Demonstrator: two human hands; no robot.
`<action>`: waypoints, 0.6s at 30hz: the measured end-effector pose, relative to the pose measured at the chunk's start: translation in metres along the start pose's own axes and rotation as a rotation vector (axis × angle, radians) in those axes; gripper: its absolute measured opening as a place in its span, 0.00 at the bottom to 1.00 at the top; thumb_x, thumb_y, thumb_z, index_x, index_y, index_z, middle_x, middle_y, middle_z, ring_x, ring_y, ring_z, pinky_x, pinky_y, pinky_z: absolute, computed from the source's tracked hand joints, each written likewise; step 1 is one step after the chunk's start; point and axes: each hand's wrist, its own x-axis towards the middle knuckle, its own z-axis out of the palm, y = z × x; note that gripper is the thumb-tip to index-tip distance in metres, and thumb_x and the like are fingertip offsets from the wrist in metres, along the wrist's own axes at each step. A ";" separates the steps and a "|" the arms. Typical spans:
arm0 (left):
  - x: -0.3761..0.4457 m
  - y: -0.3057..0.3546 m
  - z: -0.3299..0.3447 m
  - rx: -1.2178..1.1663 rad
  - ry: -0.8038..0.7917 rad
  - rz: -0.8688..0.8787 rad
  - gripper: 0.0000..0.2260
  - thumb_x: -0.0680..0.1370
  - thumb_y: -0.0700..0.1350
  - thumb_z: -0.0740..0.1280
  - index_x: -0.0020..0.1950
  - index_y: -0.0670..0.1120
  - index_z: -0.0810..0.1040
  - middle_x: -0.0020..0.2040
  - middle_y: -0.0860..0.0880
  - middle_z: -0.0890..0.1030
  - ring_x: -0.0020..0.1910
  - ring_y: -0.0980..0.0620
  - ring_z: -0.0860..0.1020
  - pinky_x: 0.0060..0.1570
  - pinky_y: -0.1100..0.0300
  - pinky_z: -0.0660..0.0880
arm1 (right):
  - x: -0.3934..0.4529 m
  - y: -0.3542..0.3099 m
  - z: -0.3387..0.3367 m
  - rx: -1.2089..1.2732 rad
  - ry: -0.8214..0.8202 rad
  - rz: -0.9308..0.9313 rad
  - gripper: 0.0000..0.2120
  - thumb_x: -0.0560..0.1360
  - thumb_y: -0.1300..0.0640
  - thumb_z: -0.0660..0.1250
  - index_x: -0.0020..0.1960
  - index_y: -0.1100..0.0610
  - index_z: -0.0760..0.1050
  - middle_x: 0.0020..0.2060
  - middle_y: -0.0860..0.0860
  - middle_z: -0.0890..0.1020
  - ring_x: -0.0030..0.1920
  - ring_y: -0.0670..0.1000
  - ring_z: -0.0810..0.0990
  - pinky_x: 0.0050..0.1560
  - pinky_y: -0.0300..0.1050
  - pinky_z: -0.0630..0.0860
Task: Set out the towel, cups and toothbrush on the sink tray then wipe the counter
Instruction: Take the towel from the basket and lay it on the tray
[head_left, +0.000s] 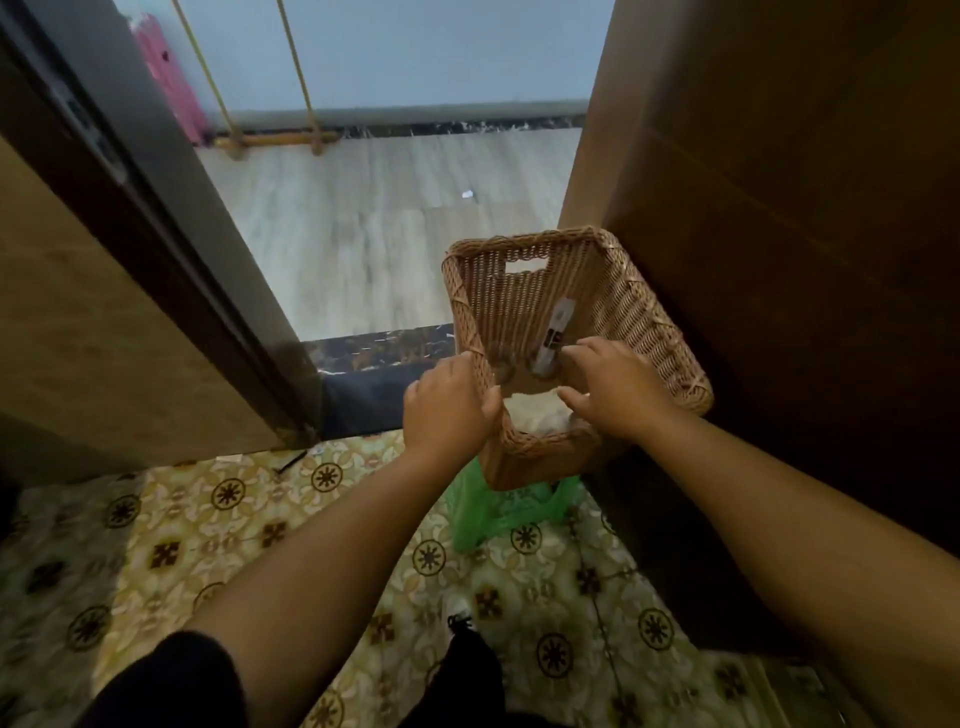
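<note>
A brown wicker basket (631, 312) is held up in front of me, tilted so I look into it. My left hand (447, 405) grips its near left rim. My right hand (618, 387) reaches inside over the near edge, fingers curled but apart, touching nothing I can make out. Inside lie a packaged toothbrush (556, 332), a pale towel (540, 413) at the near end, and what look like two clear cups (501, 364), blurred.
A green plastic bag (498, 512) sits on the patterned tile floor (208, 519) below the basket. A dark door frame (171, 249) stands left, a brown wall (779, 208) right, and a wood-look floor (374, 228) lies beyond the dark threshold.
</note>
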 end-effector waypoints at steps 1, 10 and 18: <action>0.009 0.005 0.009 -0.023 -0.030 -0.029 0.19 0.76 0.58 0.64 0.61 0.48 0.73 0.56 0.46 0.80 0.54 0.44 0.79 0.54 0.46 0.75 | 0.007 0.007 0.004 0.002 -0.035 0.023 0.27 0.74 0.41 0.65 0.70 0.50 0.67 0.68 0.51 0.72 0.67 0.56 0.69 0.63 0.57 0.68; 0.065 0.008 0.081 -0.134 -0.202 -0.293 0.34 0.79 0.56 0.61 0.79 0.45 0.49 0.81 0.43 0.49 0.78 0.43 0.51 0.74 0.41 0.55 | 0.099 0.069 0.043 0.040 -0.264 0.047 0.24 0.75 0.42 0.64 0.69 0.50 0.70 0.65 0.51 0.73 0.64 0.55 0.71 0.60 0.56 0.72; 0.072 0.012 0.095 -0.357 -0.234 -0.560 0.34 0.81 0.48 0.60 0.80 0.44 0.43 0.80 0.41 0.56 0.76 0.43 0.59 0.73 0.49 0.59 | 0.169 0.091 0.118 0.052 -0.609 -0.015 0.26 0.75 0.43 0.63 0.69 0.52 0.70 0.64 0.55 0.74 0.63 0.57 0.73 0.59 0.55 0.74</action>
